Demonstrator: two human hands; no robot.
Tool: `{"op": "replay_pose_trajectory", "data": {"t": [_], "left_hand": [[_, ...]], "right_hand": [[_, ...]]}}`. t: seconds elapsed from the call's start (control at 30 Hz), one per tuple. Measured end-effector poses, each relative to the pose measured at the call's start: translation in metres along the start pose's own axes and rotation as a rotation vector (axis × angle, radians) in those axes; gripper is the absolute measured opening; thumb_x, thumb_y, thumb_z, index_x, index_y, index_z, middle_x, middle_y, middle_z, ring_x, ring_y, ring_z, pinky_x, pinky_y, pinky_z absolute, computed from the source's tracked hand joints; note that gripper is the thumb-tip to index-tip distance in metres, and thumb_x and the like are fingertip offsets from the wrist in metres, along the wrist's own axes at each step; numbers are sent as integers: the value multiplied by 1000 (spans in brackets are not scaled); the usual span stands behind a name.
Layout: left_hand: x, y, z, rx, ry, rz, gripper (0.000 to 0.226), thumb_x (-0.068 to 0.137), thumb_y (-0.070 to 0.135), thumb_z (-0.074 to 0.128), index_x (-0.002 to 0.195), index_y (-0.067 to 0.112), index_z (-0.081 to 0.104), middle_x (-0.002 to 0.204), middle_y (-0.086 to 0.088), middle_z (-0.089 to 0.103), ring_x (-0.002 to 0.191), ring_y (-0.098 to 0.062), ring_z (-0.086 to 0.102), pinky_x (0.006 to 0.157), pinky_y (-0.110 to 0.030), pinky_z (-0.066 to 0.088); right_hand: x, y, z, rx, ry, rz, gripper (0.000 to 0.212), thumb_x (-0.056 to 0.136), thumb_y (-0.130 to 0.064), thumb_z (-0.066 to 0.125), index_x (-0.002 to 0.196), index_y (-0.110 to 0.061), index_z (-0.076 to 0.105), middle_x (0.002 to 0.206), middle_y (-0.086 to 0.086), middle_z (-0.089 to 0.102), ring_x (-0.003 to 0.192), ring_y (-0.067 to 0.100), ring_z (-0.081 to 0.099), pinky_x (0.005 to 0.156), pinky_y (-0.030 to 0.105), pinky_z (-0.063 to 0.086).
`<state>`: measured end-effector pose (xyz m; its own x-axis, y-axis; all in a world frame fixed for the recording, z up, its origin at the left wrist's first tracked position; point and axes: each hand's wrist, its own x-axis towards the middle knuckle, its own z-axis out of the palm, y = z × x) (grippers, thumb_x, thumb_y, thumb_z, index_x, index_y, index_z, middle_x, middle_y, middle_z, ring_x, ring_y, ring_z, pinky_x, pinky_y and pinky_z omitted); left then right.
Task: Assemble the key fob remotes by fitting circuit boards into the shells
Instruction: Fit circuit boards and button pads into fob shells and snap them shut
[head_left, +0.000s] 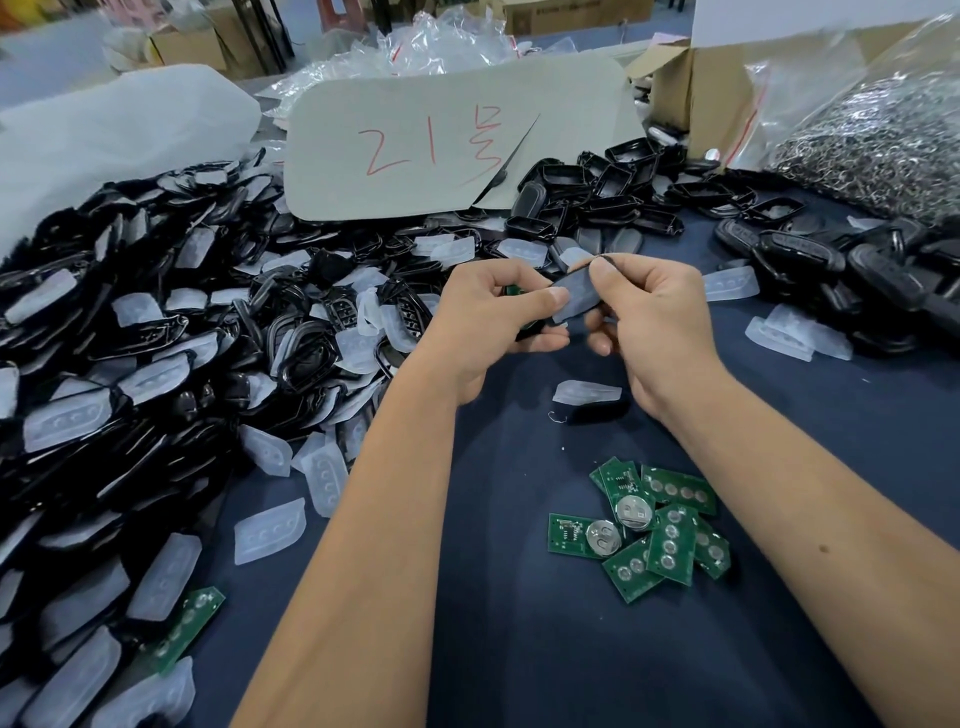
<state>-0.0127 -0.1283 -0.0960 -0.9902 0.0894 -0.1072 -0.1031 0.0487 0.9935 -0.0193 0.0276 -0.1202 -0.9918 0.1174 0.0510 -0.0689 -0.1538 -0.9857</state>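
Both hands meet above the dark blue table (519, 649). My left hand (488, 322) and my right hand (649, 322) together pinch a black key fob shell (576, 293) with a translucent pad on it. A bit of green circuit board (514, 289) shows inside my left hand's fingers. Several green circuit boards (660, 525), some with coin cell holders, lie in a small heap near the front right. One more board (189, 626) lies at the front left among the pads.
A big heap of black shells and translucent button pads (156, 364) fills the left side. More black shells (623, 182) and closed fobs (831, 270) lie at the back right. A grey card with red writing (441, 140), a cardboard box (711, 83) and a bag of metal rings (872, 130) stand behind.
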Motion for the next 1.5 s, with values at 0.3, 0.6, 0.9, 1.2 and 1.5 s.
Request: {"op": "replay_pose_trajectory", "data": {"t": [0.3,0.6,0.9,1.2,1.5], "left_hand": [[1,1,-5,-102,56,-56,17,92,3,75,75,5,70,81,-6,71,64,-14,72,66,-23,60],[-1,1,-5,-45,34,-31,16,92,3,75,76,5,71,71,0,71,68,-12,72,66,-22,60],[-2,4,3,-265,25,-72,14,95,1,70,81,0,69,76,-3,73,67,-12,72,64,-18,59],[-8,12,0,-502,-98,-146,30,97,3,65,75,8,83,77,-7,74,68,-13,74,59,-13,56],[-7,10,-2,-425,-112,-108,21,97,5,67,82,6,81,81,-8,75,72,-13,74,62,-14,57]], "right_hand": [[2,3,-1,-11,0,-55,53,104,-39,57,92,12,62,72,18,60,50,16,52,40,25,37],[-2,4,-2,-221,12,-125,20,99,-15,67,81,-11,74,61,4,69,43,14,57,37,23,44],[-2,-3,-5,105,-191,-15,31,107,-26,54,91,-4,67,71,8,64,56,17,55,40,24,35],[-2,-8,-14,358,-507,55,36,95,-10,58,131,-9,65,118,9,67,76,10,55,56,16,40],[-1,-8,-18,351,-531,35,36,96,-8,58,132,-5,61,130,8,67,78,9,54,60,16,40]]}}
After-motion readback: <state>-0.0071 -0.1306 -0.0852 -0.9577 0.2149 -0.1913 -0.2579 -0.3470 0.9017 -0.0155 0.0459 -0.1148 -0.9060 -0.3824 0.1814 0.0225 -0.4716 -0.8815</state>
